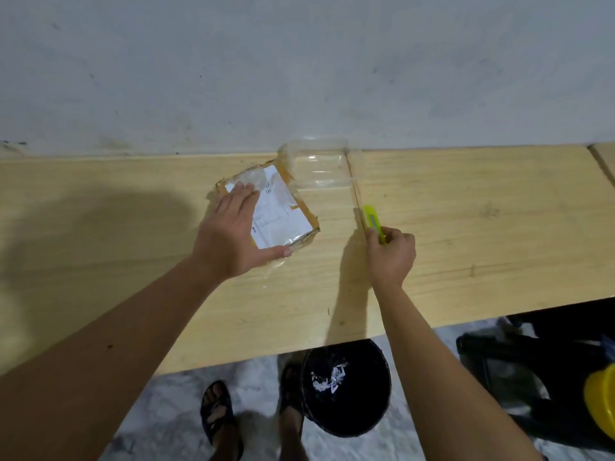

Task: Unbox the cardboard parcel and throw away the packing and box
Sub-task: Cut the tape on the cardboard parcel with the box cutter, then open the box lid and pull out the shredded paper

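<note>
Your right hand (392,256) is closing its fingers around the near end of a lime-green utility knife (373,223); the rest of the knife is pointing away from you, toward the wall, and whether its tip is touching the bench you cannot tell. Your left hand (233,234) is lying spread and flat on the cardboard parcel (283,207), palm on the near left part of it, fingers reaching over the white shipping label (283,214), thumb running along the parcel's near edge. It is pressing down rather than gripping anything.

The parcel is lying flat on the wooden bench (466,227), turned at an angle, in the far half of the top and not far from the back edge by the wall. Glossy clear tape is wrapping its brown edges. Just beside the parcel's far right corner, a clear plastic container (319,171) is sitting against the back edge of the bench, and it appears to be touching or overlapping that corner. The knife is lying right of the parcel, near a seam running across the benchtop, with bare wood between them.

Below the bench's near edge, a black bin (346,390) with a bit of crumpled wrapping in it is standing on the floor, right beside your sandalled feet (218,414). Further right, dark items and something yellow (602,400) are crowding the floor.
</note>
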`<state>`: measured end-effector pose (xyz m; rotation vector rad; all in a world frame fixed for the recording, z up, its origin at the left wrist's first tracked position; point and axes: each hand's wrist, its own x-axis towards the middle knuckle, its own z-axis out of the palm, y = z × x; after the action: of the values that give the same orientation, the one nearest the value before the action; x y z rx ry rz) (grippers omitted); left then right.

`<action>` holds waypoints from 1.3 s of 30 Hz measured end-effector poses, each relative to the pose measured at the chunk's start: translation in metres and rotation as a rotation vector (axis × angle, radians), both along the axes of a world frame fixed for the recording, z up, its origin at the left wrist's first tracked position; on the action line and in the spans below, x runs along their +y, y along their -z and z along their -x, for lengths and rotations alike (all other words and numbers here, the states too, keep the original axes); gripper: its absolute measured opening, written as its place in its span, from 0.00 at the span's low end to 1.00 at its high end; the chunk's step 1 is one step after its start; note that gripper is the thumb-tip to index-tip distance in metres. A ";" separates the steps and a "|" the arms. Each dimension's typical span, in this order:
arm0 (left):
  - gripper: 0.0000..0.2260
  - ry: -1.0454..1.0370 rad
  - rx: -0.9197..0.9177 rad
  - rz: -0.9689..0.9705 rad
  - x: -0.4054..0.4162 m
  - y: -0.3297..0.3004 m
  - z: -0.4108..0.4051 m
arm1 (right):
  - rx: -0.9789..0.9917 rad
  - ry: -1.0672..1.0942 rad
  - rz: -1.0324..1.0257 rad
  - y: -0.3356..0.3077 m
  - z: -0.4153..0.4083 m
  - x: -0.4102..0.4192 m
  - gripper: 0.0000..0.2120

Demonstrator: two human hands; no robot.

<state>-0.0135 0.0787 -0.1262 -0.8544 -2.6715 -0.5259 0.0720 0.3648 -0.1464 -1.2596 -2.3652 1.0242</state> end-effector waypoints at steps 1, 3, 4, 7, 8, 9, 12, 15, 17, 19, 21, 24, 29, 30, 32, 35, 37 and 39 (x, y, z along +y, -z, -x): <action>0.51 0.012 0.005 -0.007 -0.001 -0.001 0.000 | -0.046 -0.008 -0.021 0.006 0.003 0.006 0.17; 0.51 0.040 -0.011 0.001 -0.003 -0.003 0.001 | -0.095 -0.012 -0.061 0.014 0.007 0.013 0.17; 0.51 0.046 -0.028 0.012 -0.005 -0.005 0.001 | -0.094 -0.009 -0.084 0.016 0.010 0.015 0.17; 0.53 0.049 -0.100 0.057 -0.009 -0.008 0.001 | -0.075 -0.005 -0.118 0.020 0.019 0.022 0.16; 0.54 0.050 -0.131 0.073 -0.010 -0.010 0.001 | -0.083 -0.005 -0.124 0.021 0.022 0.024 0.16; 0.55 0.048 -0.160 0.082 -0.011 -0.011 0.001 | -0.094 -0.003 -0.126 0.021 0.026 0.027 0.16; 0.55 0.037 -0.216 0.085 -0.010 -0.016 0.000 | -0.103 0.017 -0.104 0.022 0.033 0.032 0.17; 0.55 0.028 -0.231 0.073 -0.009 -0.016 -0.002 | -0.111 0.013 -0.088 0.021 0.034 0.032 0.18; 0.55 0.028 -0.230 0.064 -0.009 -0.017 -0.002 | -0.132 0.026 -0.088 0.016 0.033 0.029 0.20; 0.55 0.033 -0.215 0.058 -0.010 -0.017 -0.002 | -0.112 0.010 -0.159 0.010 0.032 0.023 0.20; 0.55 0.032 -0.221 0.035 -0.011 -0.017 -0.002 | 0.061 -0.127 -0.178 0.001 0.034 0.009 0.16; 0.55 0.031 -0.255 0.010 -0.014 -0.020 -0.003 | 0.287 -0.405 0.092 -0.020 0.042 -0.024 0.11; 0.54 0.119 -0.309 0.103 -0.046 -0.029 0.002 | 0.236 -0.707 0.433 -0.040 0.052 -0.076 0.17; 0.53 0.131 -0.330 0.121 -0.057 -0.032 0.004 | 0.235 -0.729 0.474 -0.042 0.053 -0.084 0.19; 0.52 0.132 -0.375 0.131 -0.077 -0.040 0.008 | 0.233 -0.768 0.492 -0.044 0.056 -0.094 0.22; 0.51 0.021 -0.511 0.073 -0.105 -0.046 0.013 | 0.215 -0.847 0.416 -0.045 0.065 -0.098 0.27; 0.52 -0.103 -0.587 -0.012 -0.123 -0.042 0.014 | 0.190 -0.914 0.373 -0.046 0.076 -0.096 0.29; 0.50 -0.220 -0.600 -0.131 -0.136 -0.033 0.016 | 0.153 -0.971 0.359 -0.048 0.084 -0.095 0.29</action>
<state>-0.0291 -0.0571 -0.0930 -0.3945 -3.1546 -1.0205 -0.0117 0.2700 -0.0986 0.0139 -2.7425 1.7696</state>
